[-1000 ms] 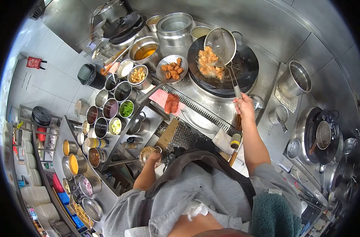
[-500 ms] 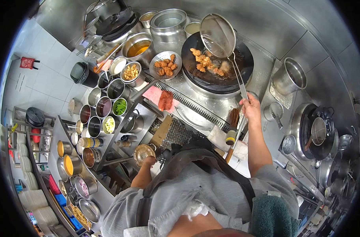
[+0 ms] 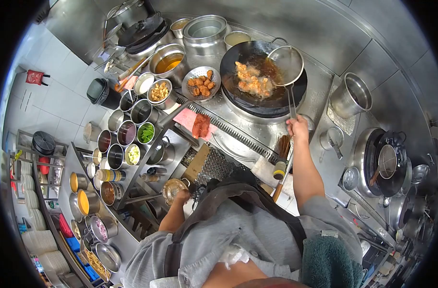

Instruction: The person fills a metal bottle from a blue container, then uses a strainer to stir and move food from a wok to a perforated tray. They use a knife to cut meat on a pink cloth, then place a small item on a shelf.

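My right hand point(image 3: 297, 126) is closed around the handle of a wire mesh skimmer point(image 3: 292, 60). Its round head leans over the right side of the black wok point(image 3: 231, 55). Golden battered pieces point(image 3: 252, 81) lie in bubbling oil in the wok, left of the skimmer. A ladle point(image 3: 306, 122) shows behind my right hand. Down at the left, my left hand point(image 3: 182, 196) is closed at the edge of a round brass-coloured metal pan point(image 3: 171, 190), its fingers partly hidden.
Left of the wok, a perforated bowl point(image 3: 186, 81) holds browned fried pieces. Pots of oil and ingredients crowd the left counter. A bamboo brush point(image 3: 283, 149) and white cloth point(image 3: 264, 169) lie at the stove's front. A tall steel pot point(image 3: 343, 98) stands at the right.
The skimmer has come down and to the right, lower over the wok. My right hand has shifted slightly down and left. The battered pieces bubble more closely together.
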The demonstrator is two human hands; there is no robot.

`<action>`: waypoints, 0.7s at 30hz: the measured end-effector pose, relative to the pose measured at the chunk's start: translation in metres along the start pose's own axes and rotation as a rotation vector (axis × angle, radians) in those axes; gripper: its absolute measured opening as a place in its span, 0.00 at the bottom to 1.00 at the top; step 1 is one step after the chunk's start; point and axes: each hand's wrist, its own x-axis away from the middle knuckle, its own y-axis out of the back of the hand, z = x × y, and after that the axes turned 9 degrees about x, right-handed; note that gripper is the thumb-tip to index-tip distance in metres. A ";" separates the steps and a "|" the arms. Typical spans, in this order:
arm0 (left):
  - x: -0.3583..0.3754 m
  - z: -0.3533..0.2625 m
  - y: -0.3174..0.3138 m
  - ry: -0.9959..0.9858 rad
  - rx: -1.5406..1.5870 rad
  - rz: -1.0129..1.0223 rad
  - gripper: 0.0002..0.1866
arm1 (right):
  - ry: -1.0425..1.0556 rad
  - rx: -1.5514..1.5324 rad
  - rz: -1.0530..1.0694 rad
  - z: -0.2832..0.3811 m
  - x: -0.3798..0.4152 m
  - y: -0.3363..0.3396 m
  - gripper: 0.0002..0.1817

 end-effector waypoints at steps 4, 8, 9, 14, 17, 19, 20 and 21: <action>-0.008 0.027 0.000 -0.218 -0.442 -0.086 0.18 | -0.012 -0.165 0.074 0.004 -0.030 -0.023 0.11; 0.016 0.022 0.008 -0.125 -0.179 0.036 0.18 | -0.008 -0.218 0.032 0.024 -0.020 -0.022 0.08; 0.027 0.010 0.010 -0.037 -0.112 0.016 0.17 | -0.008 -0.220 0.034 0.022 -0.019 -0.019 0.08; 0.018 0.016 -0.005 -0.111 -0.314 -0.032 0.17 | 0.006 -0.237 0.090 0.019 -0.003 0.013 0.08; 0.018 0.012 -0.009 -0.025 -0.188 -0.006 0.17 | 0.020 -0.234 0.070 0.023 0.009 0.038 0.09; 0.011 0.017 -0.011 -0.036 -0.159 -0.009 0.18 | 0.065 -0.253 -0.094 0.033 0.020 0.057 0.13; -0.003 0.029 -0.013 -0.074 -0.157 0.000 0.18 | 0.118 -0.181 -0.057 0.031 0.016 0.075 0.16; -0.002 0.026 -0.012 -0.114 -0.154 0.008 0.18 | 0.114 -0.177 -0.065 0.036 0.019 0.086 0.16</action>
